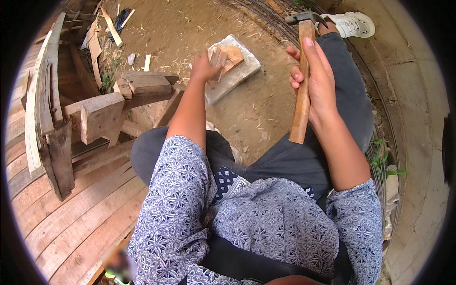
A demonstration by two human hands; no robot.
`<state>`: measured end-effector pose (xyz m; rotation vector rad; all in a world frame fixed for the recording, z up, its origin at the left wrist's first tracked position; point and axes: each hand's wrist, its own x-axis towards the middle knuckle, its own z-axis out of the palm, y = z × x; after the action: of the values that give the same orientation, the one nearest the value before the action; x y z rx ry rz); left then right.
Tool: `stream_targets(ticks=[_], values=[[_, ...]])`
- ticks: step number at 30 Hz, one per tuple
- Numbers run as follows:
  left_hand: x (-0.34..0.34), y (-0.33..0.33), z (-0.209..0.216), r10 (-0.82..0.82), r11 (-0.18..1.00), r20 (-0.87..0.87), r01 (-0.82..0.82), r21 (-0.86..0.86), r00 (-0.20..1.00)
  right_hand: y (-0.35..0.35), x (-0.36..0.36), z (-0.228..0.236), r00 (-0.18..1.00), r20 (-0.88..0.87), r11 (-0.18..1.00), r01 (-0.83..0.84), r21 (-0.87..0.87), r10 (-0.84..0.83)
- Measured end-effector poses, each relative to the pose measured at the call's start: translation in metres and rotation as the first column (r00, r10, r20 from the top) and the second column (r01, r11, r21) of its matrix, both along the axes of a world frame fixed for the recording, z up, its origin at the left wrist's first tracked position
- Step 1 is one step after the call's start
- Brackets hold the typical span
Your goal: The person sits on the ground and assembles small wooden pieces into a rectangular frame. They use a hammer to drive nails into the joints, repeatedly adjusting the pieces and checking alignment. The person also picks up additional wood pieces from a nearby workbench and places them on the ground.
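Observation:
My right hand (pixel 316 78) grips the wooden handle of a claw hammer (pixel 303 71), its steel head raised near the top of the view. My left hand (pixel 204 66) reaches forward and holds a small wooden block (pixel 219 59) upright on a flat grey stone slab (pixel 240 76) lying on the dirt ground. A second, lighter wood piece (pixel 233 54) rests on the slab just right of my fingers. I sit with my knees bent, wearing dark trousers and a blue patterned shirt.
Rough wooden offcuts and a thick block (pixel 100 116) are stacked to my left over a plank floor (pixel 61 213). Scrap strips (pixel 111 26) litter the dirt at the back. My white shoe (pixel 351 23) is at the top right beside a curved concrete edge (pixel 418 118).

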<state>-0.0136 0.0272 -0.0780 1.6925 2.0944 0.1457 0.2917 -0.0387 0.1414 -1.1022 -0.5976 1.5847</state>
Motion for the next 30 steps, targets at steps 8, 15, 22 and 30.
stream_targets(ticks=[8,15,22,30], values=[[0.007,-0.003,0.012,0.146,0.954,-0.185,-0.188,-0.235,0.972,-0.002,-0.006,-0.006,1.0,-0.012,1.0,-0.006,-0.015,0.006],[0.004,-0.013,0.006,0.114,0.993,-0.115,-0.118,-0.028,0.987,-0.003,-0.008,-0.009,1.0,0.013,1.0,-0.006,-0.012,0.006],[0.008,-0.005,0.013,0.021,0.985,-0.034,-0.026,-0.17,0.999,-0.002,-0.007,-0.008,0.998,0.059,0.999,-0.027,-0.027,0.029],[0.022,0.063,0.143,-0.188,0.82,0.237,0.02,0.572,0.953,0.008,-0.016,-0.015,0.993,0.117,0.998,-0.029,-0.049,0.035]])
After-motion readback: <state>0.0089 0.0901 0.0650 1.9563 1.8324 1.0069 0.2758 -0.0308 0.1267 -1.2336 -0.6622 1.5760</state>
